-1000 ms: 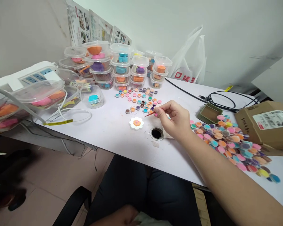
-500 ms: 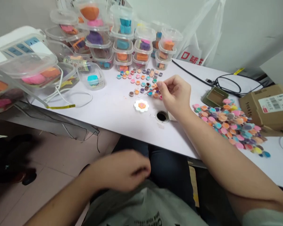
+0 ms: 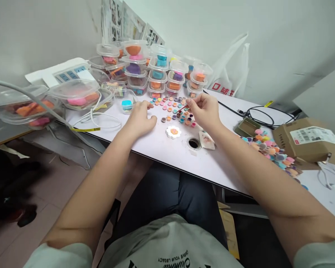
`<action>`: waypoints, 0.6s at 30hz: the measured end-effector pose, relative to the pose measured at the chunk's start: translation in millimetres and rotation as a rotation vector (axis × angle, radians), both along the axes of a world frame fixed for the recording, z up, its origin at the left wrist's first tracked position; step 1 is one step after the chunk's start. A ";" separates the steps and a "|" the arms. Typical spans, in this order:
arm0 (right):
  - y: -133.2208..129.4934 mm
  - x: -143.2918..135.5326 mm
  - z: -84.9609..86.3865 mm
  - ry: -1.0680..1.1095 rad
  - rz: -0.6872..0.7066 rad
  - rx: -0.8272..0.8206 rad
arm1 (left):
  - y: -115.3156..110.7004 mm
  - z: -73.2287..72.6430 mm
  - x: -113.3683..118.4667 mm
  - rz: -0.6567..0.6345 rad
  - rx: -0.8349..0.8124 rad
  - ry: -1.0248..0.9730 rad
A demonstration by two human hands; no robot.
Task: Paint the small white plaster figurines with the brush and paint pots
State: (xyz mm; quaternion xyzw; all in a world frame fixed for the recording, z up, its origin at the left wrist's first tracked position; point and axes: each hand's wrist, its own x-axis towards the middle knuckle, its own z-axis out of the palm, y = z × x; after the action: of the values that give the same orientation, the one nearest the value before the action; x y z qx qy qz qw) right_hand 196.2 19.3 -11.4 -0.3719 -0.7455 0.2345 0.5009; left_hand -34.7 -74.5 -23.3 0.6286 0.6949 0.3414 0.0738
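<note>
My right hand [image 3: 205, 111] pinches a thin red-handled paintbrush [image 3: 183, 108], its tip over the small paint pots [image 3: 170, 109]. These little round pots of many colours stand in rows, open. At their left end my left hand [image 3: 141, 121] reaches out over the table with thumb and fingers apart; nothing shows in it. Whether its fingertips touch the pots I cannot tell. Between my hands and nearer to me lies a white flower-shaped piece [image 3: 169, 135] with an orange and pink centre. Neither hand touches it.
Clear tubs [image 3: 158, 74] of coloured pieces are stacked behind. A stained white pad [image 3: 206, 140] lies beside a round cable hole [image 3: 194, 143]. Rightward are a heap of coloured lids [image 3: 270, 149], an olive box [image 3: 247, 126] and a cardboard box [image 3: 309, 139]. A power strip [image 3: 69, 75] stands left.
My left hand has risen from my lap to the table beside the paint pots. My right hand still holds the paintbrush over the pots. The view has shifted, revealing the stained pad.
</note>
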 end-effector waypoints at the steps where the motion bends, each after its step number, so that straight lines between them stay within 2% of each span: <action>1: 1.3 -2.5 1.9 0.007 0.009 0.013 | 3.9 -6.3 0.8 -0.004 -0.016 0.003; 4: 0.3 -9.1 1.6 0.003 0.038 0.033 | 8.9 -20.1 5.2 -0.068 -0.044 0.033; 8: -5.7 -11.2 -8.6 -0.003 0.065 0.024 | 15.2 -28.1 9.5 -0.169 -0.058 0.146; 14: -7.2 -13.1 -16.9 -0.044 0.101 0.075 | 29.2 -25.0 9.2 -0.291 -0.041 0.195; 18: -7.0 -16.6 -18.1 -0.150 0.087 0.109 | 28.3 -23.3 9.6 -0.307 -0.019 0.185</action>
State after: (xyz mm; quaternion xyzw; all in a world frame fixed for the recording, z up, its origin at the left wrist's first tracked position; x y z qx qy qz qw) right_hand 179.6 12.3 -29.5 -0.3280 -0.8080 0.1863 0.4525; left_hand -25.2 -46.2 -46.6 0.7554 0.5977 0.2602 0.0668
